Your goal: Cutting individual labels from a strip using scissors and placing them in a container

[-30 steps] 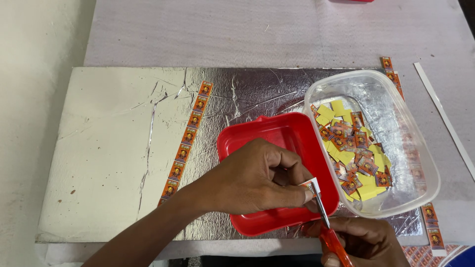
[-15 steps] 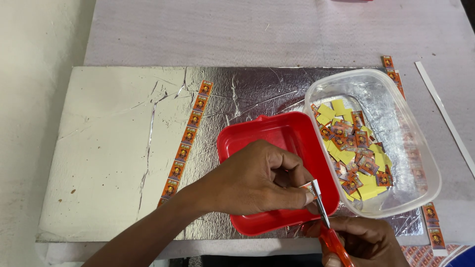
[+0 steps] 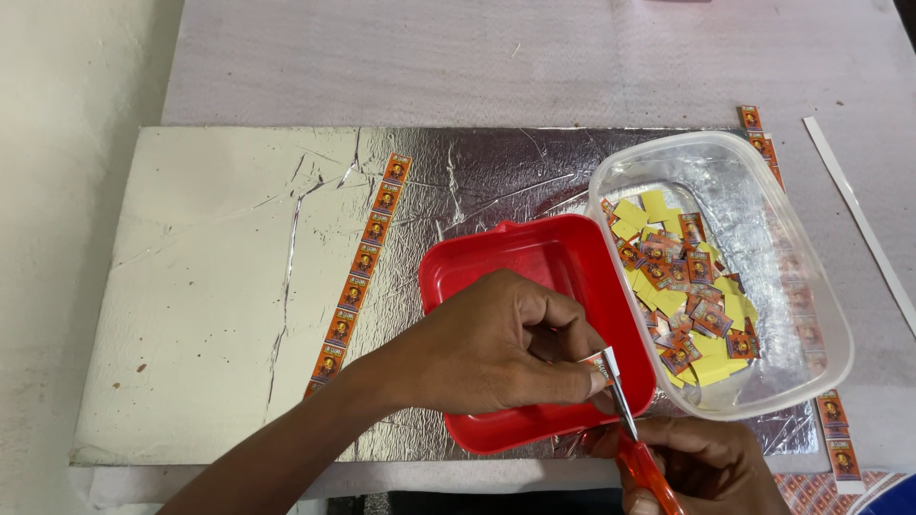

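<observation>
The left hand (image 3: 496, 348) pinches a small orange printed paper label (image 3: 599, 363) between thumb and forefinger, fingers closed tight on it, above the near right corner of the shallow red plastic lid (image 3: 534, 329). The right hand (image 3: 701, 467) is curled shut around the orange-handled scissors (image 3: 632, 431), whose narrow blades meet the label's right edge, just beyond the fingertips. A clean cut seems to call for holding the label taut and level, fingertips clear of the blades. Right of the lid, a clear plastic tub (image 3: 811, 286) holds cut labels.
</observation>
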